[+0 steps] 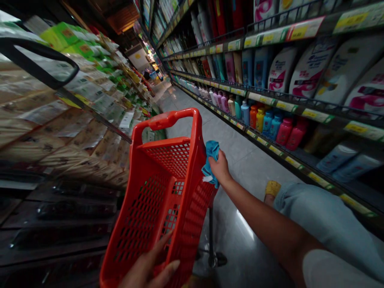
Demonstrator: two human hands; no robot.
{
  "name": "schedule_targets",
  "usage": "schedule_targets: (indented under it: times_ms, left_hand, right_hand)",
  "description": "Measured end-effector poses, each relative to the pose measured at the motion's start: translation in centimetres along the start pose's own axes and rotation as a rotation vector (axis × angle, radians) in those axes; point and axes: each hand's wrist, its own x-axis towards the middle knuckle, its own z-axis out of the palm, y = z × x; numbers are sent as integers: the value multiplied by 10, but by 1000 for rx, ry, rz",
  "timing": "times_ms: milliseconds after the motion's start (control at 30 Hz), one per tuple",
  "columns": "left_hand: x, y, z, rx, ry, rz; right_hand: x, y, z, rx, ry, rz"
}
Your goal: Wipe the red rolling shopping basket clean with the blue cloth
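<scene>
A red plastic shopping basket (pixel 168 188) with a mesh wall and a red handle is tilted in front of me in a shop aisle. My left hand (pixel 151 268) grips its near rim at the bottom of the view, fingers curled over the edge. My right hand (pixel 219 166) presses a blue cloth (pixel 210 158) against the basket's right outer wall, fingers closed on the cloth.
Shelves of shampoo and detergent bottles (pixel 270 120) line the right side. Stacked packets (pixel 75 132) fill the left shelves. The grey tiled aisle floor (pixel 228 140) runs ahead. My bent knee in jeans (pixel 315 208) and a yellow shoe (pixel 272 188) are at right.
</scene>
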Motion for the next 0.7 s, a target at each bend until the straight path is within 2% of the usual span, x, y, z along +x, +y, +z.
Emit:
schedule_targets:
  times_ms: [67, 100, 133, 200, 267, 333, 367, 433, 500, 600, 633, 700]
  left_hand:
    - [38, 38, -5, 21, 1, 97]
    - [60, 58, -3, 21, 81, 156]
    - [82, 78, 1, 25, 218, 214]
    - [121, 113, 18, 28, 374, 231]
    - [146, 134, 38, 52, 529, 170]
    - [157, 141, 55, 89, 666, 106]
    - [157, 140, 61, 109, 717, 87]
    - [155, 136, 66, 152, 781, 80]
    - [151, 130, 67, 194, 818, 91]
    - [148, 124, 65, 253, 858, 113]
    - [148, 122, 65, 270, 870, 122]
    - [147, 117, 65, 300, 891, 146]
  right_hand:
    - [9, -27, 9, 66, 35, -180]
    - [6, -33, 12, 84, 39, -222]
    - [-1, -31, 14, 83, 46, -209]
    - [-24, -11, 14, 30, 68, -56]
    - [-47, 19, 11, -42, 77, 127]
    - [-57, 39, 7, -78, 57, 213]
    - [-55, 40, 7, -82, 44, 218]
    - [-43, 21, 9, -82, 33, 194]
    - [-25, -15, 13, -46, 25, 50]
    - [-10, -59, 17, 39, 15, -320]
    - [-11, -64, 17, 49, 31, -395]
    - [-18, -58, 12, 28, 85, -390]
